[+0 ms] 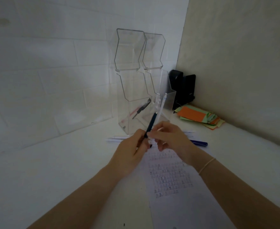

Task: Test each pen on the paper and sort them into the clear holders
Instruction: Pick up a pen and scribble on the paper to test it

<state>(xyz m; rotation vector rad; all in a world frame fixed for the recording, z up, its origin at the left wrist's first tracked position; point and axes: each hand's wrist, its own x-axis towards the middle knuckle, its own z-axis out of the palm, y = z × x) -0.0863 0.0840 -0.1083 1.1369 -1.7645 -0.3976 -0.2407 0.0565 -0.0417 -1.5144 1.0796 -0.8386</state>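
We see a white desk (53, 162) set in a corner, with a printed paper (177, 187) lying on it under our wrists. At the back stand two clear holders (131, 80), side by side and touching; the left one has two pens (141, 108) leaning in its bottom, one black and one pink.

To the right of the holders sit a black object (183, 88) in the corner and one pile of coloured notes (200, 117), orange and green.

Our left hand (132, 152) grips a dark pen (150, 124), fingers curled round its lower end, so the barrel rises tilted up to the right, in front of the holders. Our right hand (169, 138) meets it at mid-barrel; its fingers are bent and seem to pinch a small pale part (160, 129), though we cannot tell what it is.

On the desk behind the hands lie about three more pens: two pale ones (114, 139) left, one blue (200, 143) right.
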